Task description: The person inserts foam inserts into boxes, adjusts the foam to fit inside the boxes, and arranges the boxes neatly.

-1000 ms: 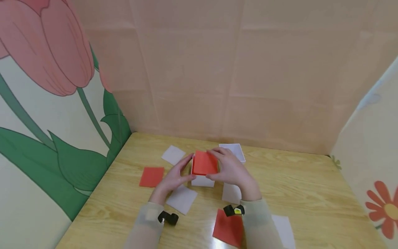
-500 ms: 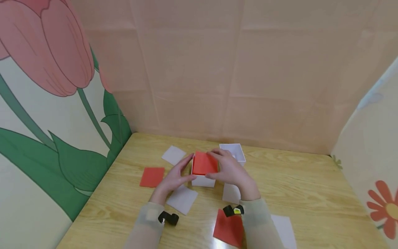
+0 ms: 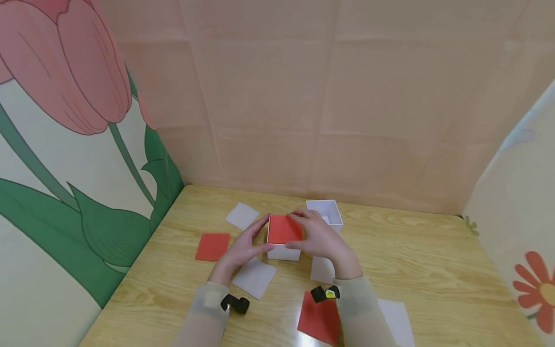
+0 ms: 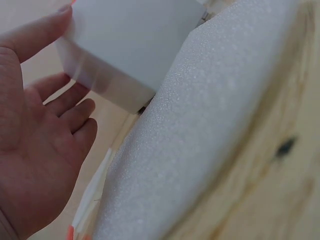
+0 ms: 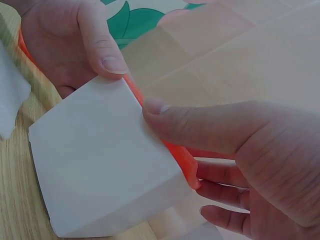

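Note:
A white square box [image 3: 283,252] stands on the table before me, with a red foam sheet [image 3: 284,229] lying across its top. My left hand [image 3: 246,246] holds the box's left side, thumb at the near corner and fingers along the side. In the left wrist view, the thumb and fingers of the left hand [image 4: 45,110] touch the box [image 4: 135,40]. At the right side, my right hand [image 3: 321,235] pinches the edge of the red sheet. The right wrist view shows its thumb on the box's top rim and fingertips against the bulging red edge [image 5: 186,165].
Behind my right hand sits another white box part [image 3: 326,212], hollow side up. White foam sheets [image 3: 255,278] and red foam sheets [image 3: 212,246] lie scattered on the wooden table [image 3: 433,270]. A pinkish cloth wall [image 3: 303,96] rises along the back edge.
The red sheet has sunk lower and flatter onto the box top, its far edge coming down within the rim. Both hands have stayed nearly in place.

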